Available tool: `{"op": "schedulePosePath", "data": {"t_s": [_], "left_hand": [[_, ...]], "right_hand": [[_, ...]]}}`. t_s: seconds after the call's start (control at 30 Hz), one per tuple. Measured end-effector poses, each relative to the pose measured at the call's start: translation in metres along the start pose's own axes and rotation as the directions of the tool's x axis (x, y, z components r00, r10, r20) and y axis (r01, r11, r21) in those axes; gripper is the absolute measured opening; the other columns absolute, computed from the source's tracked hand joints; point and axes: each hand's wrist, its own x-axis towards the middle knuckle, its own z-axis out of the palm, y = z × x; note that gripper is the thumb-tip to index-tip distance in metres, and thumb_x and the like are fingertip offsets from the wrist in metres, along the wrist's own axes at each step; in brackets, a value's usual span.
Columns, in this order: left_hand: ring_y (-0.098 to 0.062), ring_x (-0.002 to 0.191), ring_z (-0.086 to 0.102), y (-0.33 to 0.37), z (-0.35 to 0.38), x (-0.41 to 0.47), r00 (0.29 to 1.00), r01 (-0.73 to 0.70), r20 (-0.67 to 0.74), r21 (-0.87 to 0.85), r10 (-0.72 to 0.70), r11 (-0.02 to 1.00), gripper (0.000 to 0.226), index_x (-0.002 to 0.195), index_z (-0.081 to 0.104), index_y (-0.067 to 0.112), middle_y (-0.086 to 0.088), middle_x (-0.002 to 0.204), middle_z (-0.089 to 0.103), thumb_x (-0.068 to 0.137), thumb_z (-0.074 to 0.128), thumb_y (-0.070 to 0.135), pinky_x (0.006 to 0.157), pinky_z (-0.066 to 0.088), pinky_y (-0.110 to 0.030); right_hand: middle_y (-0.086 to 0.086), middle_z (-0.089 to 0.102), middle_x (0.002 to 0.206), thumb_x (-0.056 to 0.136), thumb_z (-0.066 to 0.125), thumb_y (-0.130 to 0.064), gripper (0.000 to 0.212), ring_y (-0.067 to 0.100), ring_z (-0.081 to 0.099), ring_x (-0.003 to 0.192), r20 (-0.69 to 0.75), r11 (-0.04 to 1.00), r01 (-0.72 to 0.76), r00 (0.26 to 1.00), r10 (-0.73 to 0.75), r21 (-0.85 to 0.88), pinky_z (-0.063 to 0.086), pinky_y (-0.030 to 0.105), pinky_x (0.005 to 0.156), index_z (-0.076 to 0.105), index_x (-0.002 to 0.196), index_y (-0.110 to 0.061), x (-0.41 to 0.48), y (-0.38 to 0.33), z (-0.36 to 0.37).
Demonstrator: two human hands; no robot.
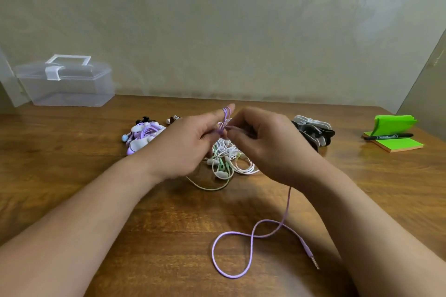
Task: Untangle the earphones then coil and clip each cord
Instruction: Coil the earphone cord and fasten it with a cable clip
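Working above the middle of the wooden table (72, 152), with the left hand (190, 144) raised and its forefinger pointing toward twelve o'clock, carrying several turns of the purple cord (251, 239) near the tip. Curling the other left fingers inward, seemingly pressing the wound strands against the palm, though hard to tell behind the knuckles. Pinching the same cord with the right hand (263, 147) just at three o'clock of that forefinger, thumb and fingertips closed together on the strand. Trailing the rest of the cord from under the right wrist toward six o'clock, lying on the table in a loose figure-eight and ending in the jack plug (311, 257) at about five o'clock. Hovering directly over a tangle of white and green earphones (229, 159) lying on the table. Sharing the table with a heap of purple earphones (142, 136) at ten o'clock of the hands, a cluster of black and white clips (313, 131) at two o'clock, a pad of green sticky notes (395, 146) with a black marker (388, 137) lying across it farther out at three o'clock, and a clear lidded box (67, 82) far off at ten o'clock against the wall.
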Motion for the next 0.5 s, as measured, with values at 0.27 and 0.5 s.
{"op": "schedulePosePath", "data": {"t_s": [0.27, 0.5], "left_hand": [[-0.017, 0.076, 0.059, 0.02, -0.01, -0.011, 0.922, 0.05, 0.381, -0.303, 0.073, 0.952, 0.038, 0.139, 0.061, 0.027, 0.009, 0.101, 0.075, 0.108, 0.05, 0.008, 0.08, 0.054, -0.031], [-0.017, 0.073, 0.063, 0.021, -0.005, -0.007, 0.983, -0.005, 0.127, -0.703, 0.133, 0.711, 0.053, 0.149, 0.052, 0.027, -0.02, 0.116, 0.073, 0.099, 0.054, 0.009, 0.077, 0.055, -0.026]], "right_hand": [[0.0, 0.068, 0.076, 0.097, 0.073, -0.013, 0.009, 0.008, 0.059, 0.066, -0.121, 0.908, -0.025, 0.989, 0.083, 0.419, 0.047, 0.025, 0.062, 0.068, 0.091, -0.012, 0.009, 0.015, -0.018], [-0.003, 0.051, 0.063, 0.103, 0.063, -0.026, 0.018, 0.008, 0.034, 0.052, 0.125, 0.737, -0.248, 0.968, 0.219, 0.629, 0.028, 0.022, 0.049, 0.072, 0.093, -0.014, 0.006, 0.025, 0.002]]}}
